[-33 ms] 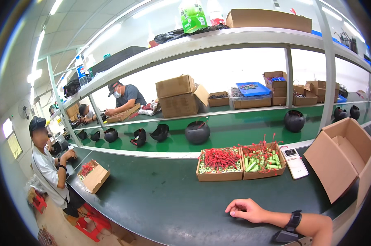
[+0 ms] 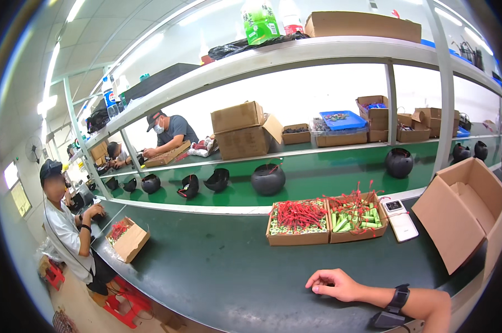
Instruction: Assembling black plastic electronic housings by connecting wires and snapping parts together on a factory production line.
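Observation:
My right hand rests on the dark green tabletop, its fingers loosely bent and the thumb a little apart from them. It holds nothing. A black strap with a small dark box is around its wrist. Beyond the hand stand two cardboard trays side by side: a left tray of upright green-and-white cylinders topped with red wires, and a right tray of green cylinders lying loosely among red wires. A white phone lies just right of the trays. My left hand is out of view.
An open cardboard box stands at the right. Round black shells sit on the green conveyor belt behind a pale rail. A co-worker stands at the left by another tray; someone masked works across the belt. A shelf runs overhead.

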A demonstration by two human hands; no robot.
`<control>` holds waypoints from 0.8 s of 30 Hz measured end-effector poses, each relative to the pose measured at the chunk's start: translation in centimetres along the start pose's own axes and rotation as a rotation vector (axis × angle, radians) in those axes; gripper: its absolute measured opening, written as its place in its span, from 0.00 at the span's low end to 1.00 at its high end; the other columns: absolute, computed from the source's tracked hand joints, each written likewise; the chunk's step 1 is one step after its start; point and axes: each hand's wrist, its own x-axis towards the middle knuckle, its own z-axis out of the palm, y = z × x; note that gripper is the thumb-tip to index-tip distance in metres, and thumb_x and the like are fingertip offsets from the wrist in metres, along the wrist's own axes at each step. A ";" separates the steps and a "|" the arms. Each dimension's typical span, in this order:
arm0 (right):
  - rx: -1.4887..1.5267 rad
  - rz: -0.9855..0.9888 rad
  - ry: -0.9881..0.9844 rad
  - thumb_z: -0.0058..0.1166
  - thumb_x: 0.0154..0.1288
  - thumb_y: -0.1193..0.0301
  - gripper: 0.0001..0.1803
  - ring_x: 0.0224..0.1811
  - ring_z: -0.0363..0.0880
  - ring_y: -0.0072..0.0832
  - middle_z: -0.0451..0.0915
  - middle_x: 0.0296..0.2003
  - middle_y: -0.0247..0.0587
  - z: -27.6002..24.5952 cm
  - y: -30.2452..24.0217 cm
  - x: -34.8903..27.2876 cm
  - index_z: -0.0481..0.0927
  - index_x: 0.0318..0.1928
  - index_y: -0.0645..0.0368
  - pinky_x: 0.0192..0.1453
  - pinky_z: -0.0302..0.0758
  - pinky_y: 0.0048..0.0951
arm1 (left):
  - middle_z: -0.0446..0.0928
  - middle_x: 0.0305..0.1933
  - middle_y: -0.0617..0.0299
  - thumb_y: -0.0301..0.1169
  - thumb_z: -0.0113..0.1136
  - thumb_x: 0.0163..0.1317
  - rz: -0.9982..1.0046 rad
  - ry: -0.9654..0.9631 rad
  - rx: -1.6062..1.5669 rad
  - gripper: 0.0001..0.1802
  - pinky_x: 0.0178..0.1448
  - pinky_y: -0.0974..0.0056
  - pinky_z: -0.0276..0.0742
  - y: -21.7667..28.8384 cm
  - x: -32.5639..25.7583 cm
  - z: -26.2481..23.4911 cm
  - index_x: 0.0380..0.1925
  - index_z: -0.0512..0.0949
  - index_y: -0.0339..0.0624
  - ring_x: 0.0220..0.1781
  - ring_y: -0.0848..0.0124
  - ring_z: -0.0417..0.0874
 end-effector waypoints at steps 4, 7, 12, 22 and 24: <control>-0.091 -0.001 -0.019 0.53 0.66 0.70 0.10 0.33 0.71 0.12 0.76 0.30 0.27 -0.2 -0.2 -0.2 0.78 0.44 0.61 0.39 0.69 0.18 | 0.73 0.54 0.55 0.35 0.42 0.68 -0.024 -0.008 0.025 0.20 0.59 0.63 0.66 0.0 -0.5 -0.8 0.51 0.72 0.30 0.53 0.67 0.73; -0.064 -0.003 -0.015 0.53 0.66 0.69 0.10 0.32 0.71 0.12 0.76 0.30 0.27 -0.1 -0.3 -0.1 0.78 0.44 0.61 0.39 0.69 0.17 | 0.73 0.54 0.55 0.35 0.42 0.68 -0.045 -0.013 0.047 0.20 0.59 0.63 0.66 -0.2 -1.1 -1.9 0.51 0.72 0.30 0.53 0.67 0.73; -0.028 -0.028 0.008 0.54 0.65 0.67 0.10 0.29 0.71 0.12 0.78 0.29 0.28 0.0 0.0 0.0 0.79 0.42 0.60 0.36 0.69 0.18 | 0.73 0.55 0.55 0.35 0.41 0.69 -0.060 -0.042 0.077 0.20 0.60 0.63 0.65 0.2 -0.9 -2.8 0.51 0.72 0.30 0.54 0.67 0.73; -0.062 -0.020 0.013 0.54 0.64 0.69 0.10 0.29 0.71 0.13 0.78 0.28 0.28 0.0 -0.5 0.1 0.80 0.42 0.61 0.36 0.70 0.19 | 0.73 0.55 0.55 0.35 0.40 0.69 -0.113 -0.103 0.091 0.21 0.60 0.64 0.65 -1.1 -1.1 -3.4 0.52 0.72 0.30 0.54 0.68 0.72; -0.034 -0.001 0.013 0.54 0.64 0.69 0.09 0.29 0.71 0.13 0.78 0.28 0.28 0.0 -0.5 0.1 0.80 0.41 0.61 0.37 0.70 0.18 | 0.73 0.55 0.55 0.35 0.40 0.69 -0.123 -0.106 0.066 0.21 0.60 0.64 0.65 -2.1 -1.4 -2.7 0.52 0.72 0.29 0.54 0.68 0.72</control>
